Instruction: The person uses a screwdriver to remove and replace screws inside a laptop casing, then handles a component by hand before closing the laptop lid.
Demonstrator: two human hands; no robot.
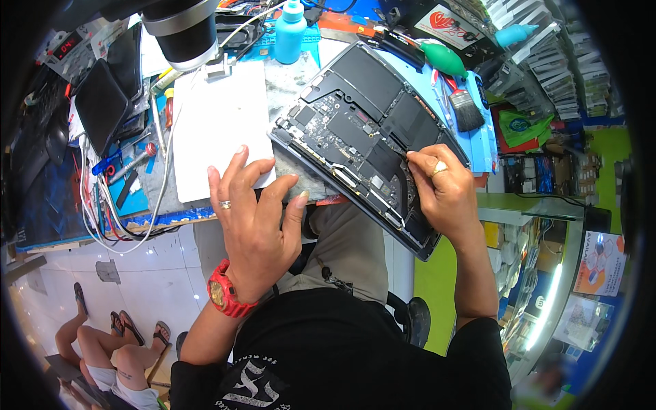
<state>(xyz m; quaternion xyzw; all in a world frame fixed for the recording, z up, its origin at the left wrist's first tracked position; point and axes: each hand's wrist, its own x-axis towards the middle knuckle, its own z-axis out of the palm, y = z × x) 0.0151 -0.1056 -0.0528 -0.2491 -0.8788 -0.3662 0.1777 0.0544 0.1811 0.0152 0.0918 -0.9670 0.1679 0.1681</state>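
Laptop (355, 130), opened up, lies angled just right of the white pad (222, 123). Right hand (447, 190) pinched together over it; can't tell on what. Left hand (258, 212) spread at pad's near edge. Probably mid internal work; next move calls for light, precise touch.

The dark metal open-backed laptop (359, 140) overhangs the marbled counter (281, 85). Relative to it: white rectangular panel (222, 123), 9 o'clock; cylindrical blue plastic bottle (290, 34), 11 o'clock; black-bristled flat brush (467, 111), 2 o'clock.
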